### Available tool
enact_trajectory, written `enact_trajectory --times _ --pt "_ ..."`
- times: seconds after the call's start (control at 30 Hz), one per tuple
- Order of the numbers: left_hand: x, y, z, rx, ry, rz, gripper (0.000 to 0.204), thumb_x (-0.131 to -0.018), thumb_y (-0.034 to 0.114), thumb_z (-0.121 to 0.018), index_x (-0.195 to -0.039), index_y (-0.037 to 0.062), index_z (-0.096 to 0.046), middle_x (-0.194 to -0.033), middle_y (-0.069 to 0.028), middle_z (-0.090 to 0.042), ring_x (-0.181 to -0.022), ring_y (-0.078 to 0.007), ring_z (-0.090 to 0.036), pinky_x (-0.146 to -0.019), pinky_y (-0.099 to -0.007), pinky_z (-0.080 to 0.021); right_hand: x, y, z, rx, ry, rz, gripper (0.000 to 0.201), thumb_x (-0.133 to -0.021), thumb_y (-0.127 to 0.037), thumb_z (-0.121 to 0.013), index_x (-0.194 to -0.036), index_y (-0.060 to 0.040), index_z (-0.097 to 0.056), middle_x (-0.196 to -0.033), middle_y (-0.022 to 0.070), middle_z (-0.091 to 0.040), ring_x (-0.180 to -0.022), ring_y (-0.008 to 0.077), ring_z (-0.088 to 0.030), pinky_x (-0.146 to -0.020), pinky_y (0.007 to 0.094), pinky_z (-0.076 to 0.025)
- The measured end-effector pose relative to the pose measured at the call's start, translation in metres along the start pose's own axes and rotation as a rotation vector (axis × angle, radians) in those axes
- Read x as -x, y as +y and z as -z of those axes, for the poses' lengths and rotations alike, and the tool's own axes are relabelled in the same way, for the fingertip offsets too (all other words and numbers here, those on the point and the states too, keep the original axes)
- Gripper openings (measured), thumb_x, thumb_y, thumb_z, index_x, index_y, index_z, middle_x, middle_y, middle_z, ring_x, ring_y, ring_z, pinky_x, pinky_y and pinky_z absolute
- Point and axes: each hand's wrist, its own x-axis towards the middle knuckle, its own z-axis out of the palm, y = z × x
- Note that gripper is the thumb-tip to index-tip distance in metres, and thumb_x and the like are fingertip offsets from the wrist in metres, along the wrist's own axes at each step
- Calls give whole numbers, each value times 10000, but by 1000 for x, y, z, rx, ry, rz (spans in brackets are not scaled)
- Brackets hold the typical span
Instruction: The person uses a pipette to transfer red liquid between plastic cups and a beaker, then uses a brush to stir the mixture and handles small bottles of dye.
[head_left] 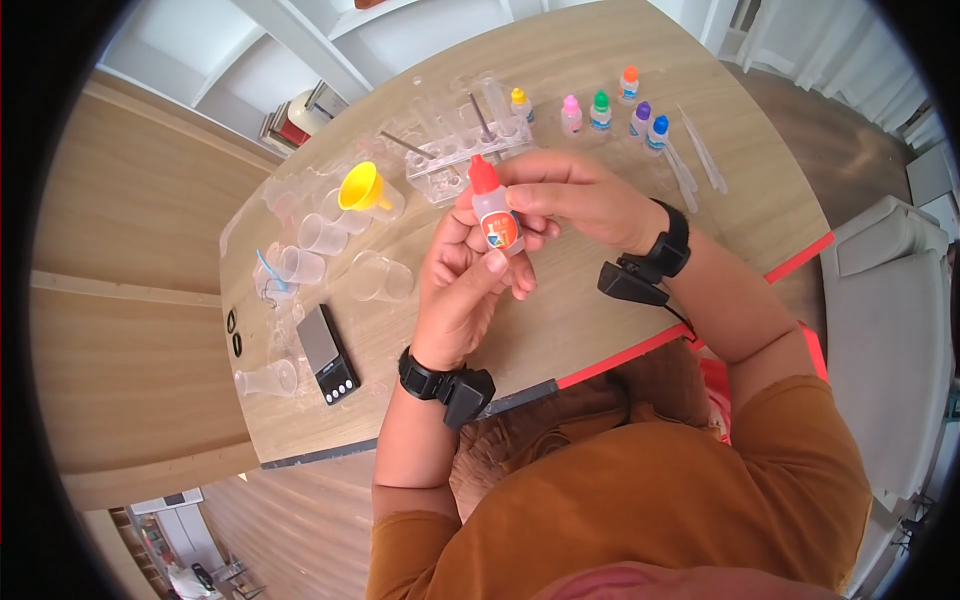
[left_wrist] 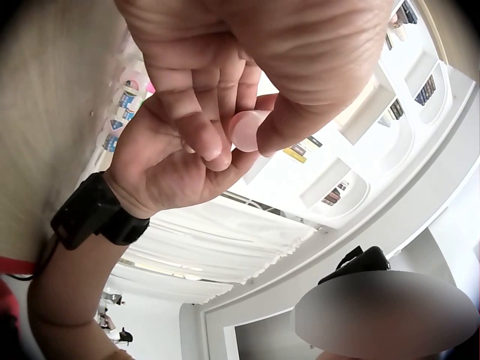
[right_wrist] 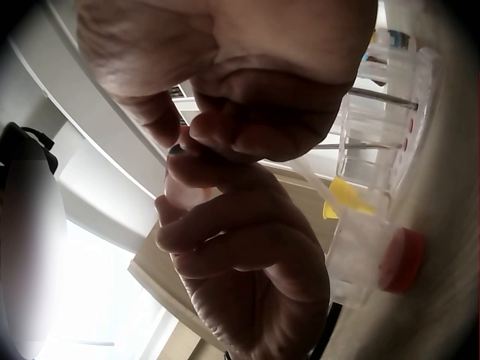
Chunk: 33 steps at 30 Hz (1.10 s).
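Note:
A small dropper bottle [head_left: 499, 230] with a red cap [head_left: 483, 175] and an orange label is held up between both hands over the table. My left hand [head_left: 460, 285] grips its lower part, thumb at the label's bottom edge. From the other side my right hand [head_left: 585, 197] pinches it just below the cap, between thumb and fingers. In the left wrist view the bottle's pale round base [left_wrist: 248, 131] shows between the fingers. Dark fingers cover most of the bottle [right_wrist: 186, 193] in the right wrist view.
Behind the hands stands a clear test tube rack [head_left: 447, 178] with tubes. Several dropper bottles [head_left: 600, 112] with coloured caps and clear pipettes [head_left: 703, 150] lie to the right. Leftward are a yellow funnel [head_left: 362, 187], clear cups [head_left: 323, 235], a black scale [head_left: 327, 355] and a flask [head_left: 268, 379].

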Motion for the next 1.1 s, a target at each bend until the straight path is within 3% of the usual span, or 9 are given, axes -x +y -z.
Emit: enact_trajectory --times 0.57,0.77,0.93,1.03,1.1 --pt "-1 1 -3 12 -14 0 547 -1019 160 -677 -1509 31 -471 -1245 -198 -703 -853 -166 -694 -715 -284 -546 -1 3 0 -42 -17 10 377 -1073 -307 -673 -1289 -6 -746 -865 -55 -669 -726 28 -551 -620 204 -413" --pt "1 -4 2 -14 -20 -32 485 -1023 162 -699 -1450 34 -509 -1231 -192 -705 -836 -167 -689 -706 -290 -544 0 3 -6 -33 2 8 412 -1071 -328 -686 -1314 2 -724 -908 -49 -687 -734 27 -560 -648 211 -435" --pt "2 -1 1 71 -71 3 409 -1106 279 -601 -1408 15 -524 -1217 -193 -706 -811 -168 -684 -706 -292 -547 0 4 -6 -80 8 40 381 -1072 -338 -694 -1302 -36 -725 -947 -62 -695 -754 19 -551 -660 205 -417" --pt "1 0 0 118 -98 -3 429 -1132 337 -538 -1405 6 -522 -1225 -204 -704 -820 -173 -687 -710 -297 -551 -1 9 3 -28 14 18 365 -1093 -259 -642 -1385 -42 -670 -935 -44 -663 -751 17 -530 -629 211 -381" --pt "0 0 0 122 -108 -4 428 -1136 335 -525 -1407 3 -519 -1233 -208 -703 -824 -175 -688 -715 -300 -553 -2 10 3 -47 -6 29 346 -1073 -340 -693 -1272 -61 -741 -949 -76 -687 -763 5 -511 -636 204 -364"
